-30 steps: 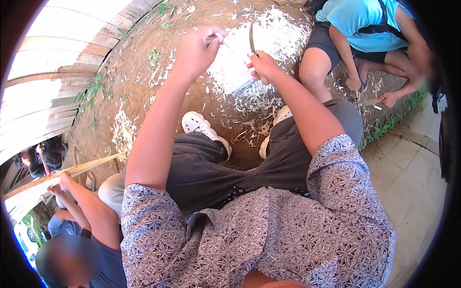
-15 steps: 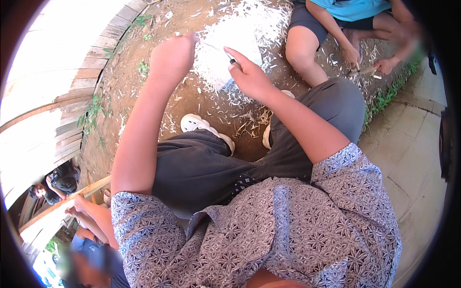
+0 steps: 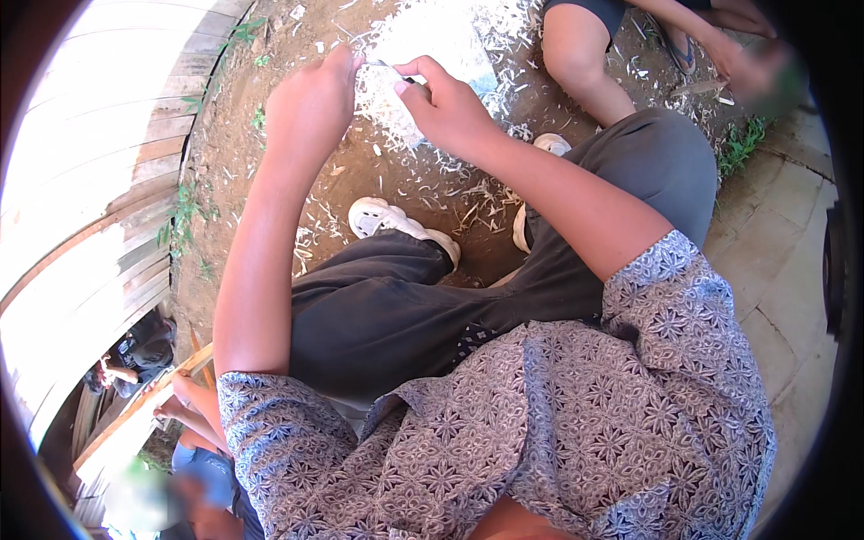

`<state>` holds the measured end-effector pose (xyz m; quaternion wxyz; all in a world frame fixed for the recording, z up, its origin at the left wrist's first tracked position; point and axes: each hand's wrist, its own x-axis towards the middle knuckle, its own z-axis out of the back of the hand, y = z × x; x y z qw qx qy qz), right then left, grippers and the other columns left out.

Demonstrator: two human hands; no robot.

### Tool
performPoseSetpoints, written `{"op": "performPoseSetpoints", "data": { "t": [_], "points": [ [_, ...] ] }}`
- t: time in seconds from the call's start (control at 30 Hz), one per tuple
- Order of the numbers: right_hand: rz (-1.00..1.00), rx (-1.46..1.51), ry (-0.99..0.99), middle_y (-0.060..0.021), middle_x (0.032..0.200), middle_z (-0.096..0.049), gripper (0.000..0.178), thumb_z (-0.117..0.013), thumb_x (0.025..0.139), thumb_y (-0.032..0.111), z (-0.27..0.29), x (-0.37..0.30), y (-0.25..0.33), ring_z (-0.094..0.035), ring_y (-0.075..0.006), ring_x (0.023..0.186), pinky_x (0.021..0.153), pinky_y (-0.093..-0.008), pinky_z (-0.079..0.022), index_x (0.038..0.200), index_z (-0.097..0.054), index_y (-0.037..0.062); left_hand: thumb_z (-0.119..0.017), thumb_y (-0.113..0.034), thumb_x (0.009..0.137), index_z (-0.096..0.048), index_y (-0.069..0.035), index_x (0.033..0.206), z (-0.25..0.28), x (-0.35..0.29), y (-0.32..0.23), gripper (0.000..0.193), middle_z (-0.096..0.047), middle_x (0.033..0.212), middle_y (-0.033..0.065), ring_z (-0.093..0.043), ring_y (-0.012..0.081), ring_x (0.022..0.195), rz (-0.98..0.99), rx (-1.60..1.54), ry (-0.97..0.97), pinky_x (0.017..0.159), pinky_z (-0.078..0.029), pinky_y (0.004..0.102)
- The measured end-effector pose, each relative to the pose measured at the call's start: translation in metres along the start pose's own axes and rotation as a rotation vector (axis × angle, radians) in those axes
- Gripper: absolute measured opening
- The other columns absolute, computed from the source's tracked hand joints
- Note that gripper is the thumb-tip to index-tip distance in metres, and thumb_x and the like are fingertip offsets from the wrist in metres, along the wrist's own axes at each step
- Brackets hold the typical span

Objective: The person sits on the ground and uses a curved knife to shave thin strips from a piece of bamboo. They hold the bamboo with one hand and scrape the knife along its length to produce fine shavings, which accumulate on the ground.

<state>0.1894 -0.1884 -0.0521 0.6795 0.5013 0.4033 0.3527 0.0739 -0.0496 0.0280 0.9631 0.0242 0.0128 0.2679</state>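
My left hand (image 3: 310, 106) is closed in a fist, thumb on top, over the edge of the shavings; what it grips is hidden by the fingers. Facing it, my right hand (image 3: 453, 110) pinches a small knife (image 3: 407, 79) with a dark handle. Its thin blade points toward my left thumb, and the tip reaches close to that fist. Below both hands lies a heap of white shavings (image 3: 418, 40), overexposed in the sunlight, on a pale sheet.
My white shoes (image 3: 382, 216) stand on bare earth strewn with curls. A co-worker's bent leg (image 3: 576, 58) is at upper right, near a hand holding a stick (image 3: 700, 87). Planks (image 3: 108, 144) run along the left, paving (image 3: 765, 261) along the right. Other people sit at lower left.
My right hand has come nearer to my left fist, narrowing the gap between them. The whole view has shifted a little, and the co-worker at upper right has moved partly out of it.
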Motion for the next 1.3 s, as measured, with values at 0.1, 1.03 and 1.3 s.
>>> {"op": "performPoseSetpoints", "data": {
  "t": [0.1, 1.03, 1.3],
  "points": [
    [0.026, -0.003, 0.017, -0.0079, 0.064, -0.060, 0.031, -0.054, 0.104, 0.029, 0.001, -0.002, -0.003, -0.059, -0.0210, 0.057, 0.060, -0.0388, -0.046, 0.128, -0.058, 0.0092, -0.049, -0.033, 0.108, -0.056, -0.006, 0.094, -0.001, -0.002, 0.005, 0.031, -0.068, 0.076, 0.0204, -0.066, 0.0429, 0.071, -0.019, -0.044, -0.037, 0.062, -0.051, 0.0525],
    [0.042, 0.037, 0.085, -0.0055, 0.063, -0.056, 0.032, -0.054, 0.105, 0.026, 0.005, -0.011, 0.002, -0.054, -0.0167, 0.057, 0.059, -0.0363, -0.043, 0.133, -0.055, 0.0119, -0.052, -0.030, 0.107, -0.051, -0.003, 0.098, -0.007, -0.003, 0.020, 0.028, -0.066, 0.082, 0.0237, -0.064, 0.0464, 0.075, -0.171, -0.115, -0.020, 0.062, -0.047, 0.0539],
    [-0.091, 0.072, 0.095, -0.0073, 0.064, -0.059, 0.046, -0.061, 0.101, 0.034, -0.001, 0.010, -0.038, -0.060, -0.0232, 0.059, 0.062, -0.0411, -0.046, 0.138, -0.048, 0.0103, -0.059, -0.021, 0.101, -0.053, -0.004, 0.100, -0.003, 0.000, 0.015, 0.018, -0.069, 0.093, 0.0201, -0.069, 0.0432, 0.082, -0.121, -0.067, 0.039, 0.068, -0.054, 0.0523]
  ]
}}
